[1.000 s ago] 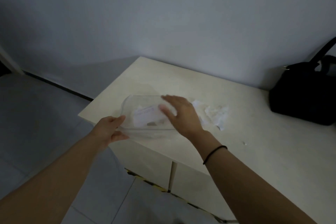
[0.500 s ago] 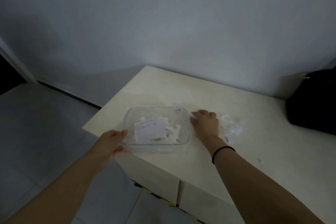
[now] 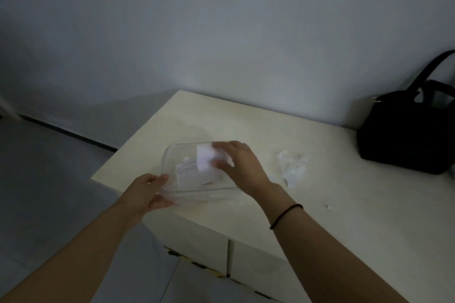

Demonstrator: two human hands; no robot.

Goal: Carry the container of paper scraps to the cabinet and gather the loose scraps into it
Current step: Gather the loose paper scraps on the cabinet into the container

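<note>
Left hand (image 3: pixel 147 192) clamped on the clear container's (image 3: pixel 172 155) near corner, right hand (image 3: pixel 240 165) pinching a white paper scrap (image 3: pixel 204 157) above it.

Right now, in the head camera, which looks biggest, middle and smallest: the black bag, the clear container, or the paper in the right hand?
1. Black bag
2. Clear container
3. Paper in the right hand

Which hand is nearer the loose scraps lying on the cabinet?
Right. The right hand is over the container holding a paper piece, just left of the loose scraps. The left hand grips the container's near-left corner, farther away.
</note>
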